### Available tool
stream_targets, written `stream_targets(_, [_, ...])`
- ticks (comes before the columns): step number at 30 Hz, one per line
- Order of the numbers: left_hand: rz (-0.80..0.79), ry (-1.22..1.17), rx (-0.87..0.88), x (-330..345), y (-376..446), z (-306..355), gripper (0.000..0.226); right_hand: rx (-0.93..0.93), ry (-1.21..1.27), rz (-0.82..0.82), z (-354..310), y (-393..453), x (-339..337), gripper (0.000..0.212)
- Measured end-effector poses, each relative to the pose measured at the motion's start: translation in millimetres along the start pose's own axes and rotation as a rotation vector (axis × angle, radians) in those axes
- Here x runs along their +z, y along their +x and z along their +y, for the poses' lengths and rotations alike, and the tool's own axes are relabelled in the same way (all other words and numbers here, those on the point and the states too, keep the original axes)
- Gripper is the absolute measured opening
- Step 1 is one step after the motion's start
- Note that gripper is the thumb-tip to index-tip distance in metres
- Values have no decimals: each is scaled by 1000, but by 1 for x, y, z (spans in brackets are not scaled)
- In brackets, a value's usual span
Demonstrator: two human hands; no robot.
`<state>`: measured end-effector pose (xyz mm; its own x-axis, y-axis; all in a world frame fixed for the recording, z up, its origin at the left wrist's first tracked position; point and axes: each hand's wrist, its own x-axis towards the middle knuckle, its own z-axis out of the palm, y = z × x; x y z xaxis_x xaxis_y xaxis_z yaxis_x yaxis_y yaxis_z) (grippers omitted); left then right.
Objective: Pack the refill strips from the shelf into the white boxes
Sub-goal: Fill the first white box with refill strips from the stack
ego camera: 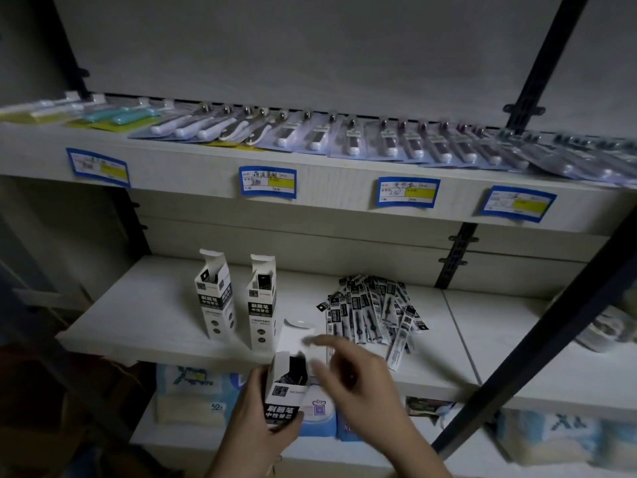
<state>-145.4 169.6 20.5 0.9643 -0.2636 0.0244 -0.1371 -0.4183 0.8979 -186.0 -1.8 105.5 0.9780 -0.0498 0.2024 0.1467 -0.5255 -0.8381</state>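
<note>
My left hand (256, 419) grips a white box (286, 391) with black print, held in front of the middle shelf (151, 315). Its top flap is open and dark refill strips show inside. My right hand (355, 377) is blurred just right of the box mouth, fingers spread, nothing visible in it. Two more white boxes (216, 298) (262, 305) stand upright on the shelf with their flaps open. A loose pile of black-and-white refill strips (374, 312) lies fanned out on the shelf to the right of them.
The upper shelf (206, 167) carries rows of blister-packed items (344, 139) and blue price tags (268, 182). Black metal uprights (517, 367) cross at the right. Blue-and-white packs (193, 391) fill the lower shelf behind my hands.
</note>
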Motion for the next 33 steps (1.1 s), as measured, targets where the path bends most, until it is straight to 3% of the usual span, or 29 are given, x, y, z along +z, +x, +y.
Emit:
stream_targets(2, [-2, -1, -9, -2, -1, 0, 63, 124, 20, 190, 24, 13, -13, 5])
stream_targets(4, [5, -12, -23, -3, -2, 0, 64, 269, -200, 324, 64, 35, -28, 7])
stream_targets(8, [10, -33, -50, -5, -4, 2, 64, 574, -588, 262, 138, 74, -53, 20])
stream_targets(12, [22, -58, -94, -11, -5, 1, 66, 749, -690, 49, 163, 97, -59, 22])
stream_targets(18, [41, -55, -142, -18, -5, -1, 64, 805, -658, 59, 216, 115, -46, 36])
stream_targets(22, [34, -80, -184, -18, -3, -1, 64, 859, -630, 130, 210, 107, -48, 55])
stream_targets(30, [46, -46, -106, -10, 6, 3, 66, 838, -611, 357, 203, 91, -67, 12])
stream_targets(33, [44, -27, -87, -10, 9, 2, 65, 646, -432, 536, 164, 85, -83, 10])
